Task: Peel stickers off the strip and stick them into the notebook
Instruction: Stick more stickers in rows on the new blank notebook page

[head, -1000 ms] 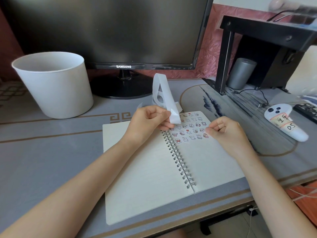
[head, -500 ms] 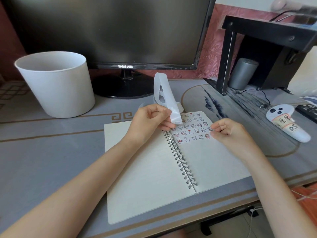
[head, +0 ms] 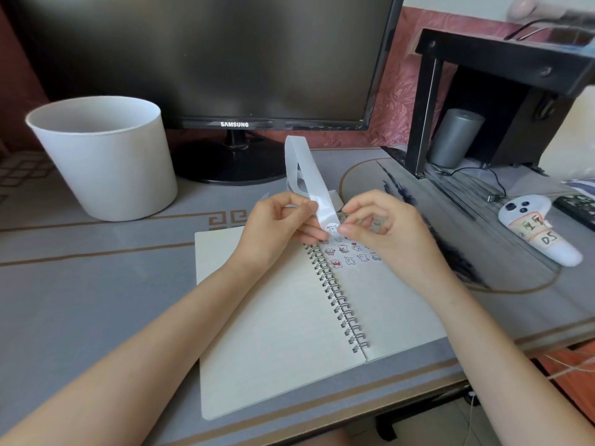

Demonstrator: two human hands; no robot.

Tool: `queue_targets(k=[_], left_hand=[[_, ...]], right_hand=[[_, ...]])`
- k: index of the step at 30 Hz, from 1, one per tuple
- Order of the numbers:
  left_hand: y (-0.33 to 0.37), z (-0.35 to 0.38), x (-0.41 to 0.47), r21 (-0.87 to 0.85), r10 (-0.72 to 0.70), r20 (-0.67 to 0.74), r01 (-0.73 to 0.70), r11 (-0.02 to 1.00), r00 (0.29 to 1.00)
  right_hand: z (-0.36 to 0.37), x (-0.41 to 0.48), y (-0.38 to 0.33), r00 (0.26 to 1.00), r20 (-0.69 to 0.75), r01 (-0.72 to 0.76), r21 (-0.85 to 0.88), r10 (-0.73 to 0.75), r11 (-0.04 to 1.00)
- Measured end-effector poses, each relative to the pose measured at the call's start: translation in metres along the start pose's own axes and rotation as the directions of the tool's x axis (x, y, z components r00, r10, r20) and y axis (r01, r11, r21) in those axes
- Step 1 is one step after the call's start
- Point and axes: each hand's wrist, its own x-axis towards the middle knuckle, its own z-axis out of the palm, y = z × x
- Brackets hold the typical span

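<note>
One round white sticker [head: 332,227] sits at the lower end of a long white backing strip [head: 307,175], which rises in a loop toward the back edge of the grey desk [head: 80,284]. The left hand [head: 273,226] pinches that lower end between thumb and curled fingers. The right hand [head: 389,233], fingers curled, nips the sticker's edge with thumb and forefinger. Both hover over the top edge of the open spiral-bound notebook [head: 273,317], which lies near the desk's front edge. Small bear stickers [head: 346,252] crowd the top of its right page. A white plastic bucket [head: 103,156] stands back left beside a black monitor [head: 209,59]. A white handheld controller [head: 541,230] lies toward the right edge.
</note>
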Motion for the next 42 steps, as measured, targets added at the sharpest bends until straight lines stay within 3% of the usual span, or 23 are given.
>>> queue_targets(k=[12,31,35,42], left_hand=[[0.0,0.001,0.0,0.034,0.003,0.076,-0.006,0.999,0.997],[0.0,0.001,-0.003,0.052,0.019,0.105,-0.024,0.998,0.994],[0.001,0.001,-0.002,0.061,-0.006,0.086,0.001,0.998,0.996],[0.001,0.002,-0.002,0.076,-0.03,0.056,0.026,0.997,0.998]], right_hand=[[0.009,-0.001,0.002,0.995,-0.097,0.003,0.121,0.009,0.993],[0.013,-0.001,0.002,0.996,-0.082,-0.005,0.171,0.019,0.985],[0.013,-0.002,0.002,0.998,-0.06,-0.008,0.111,0.015,0.994],[0.013,-0.004,0.005,0.989,-0.071,0.124,-0.06,-0.128,0.991]])
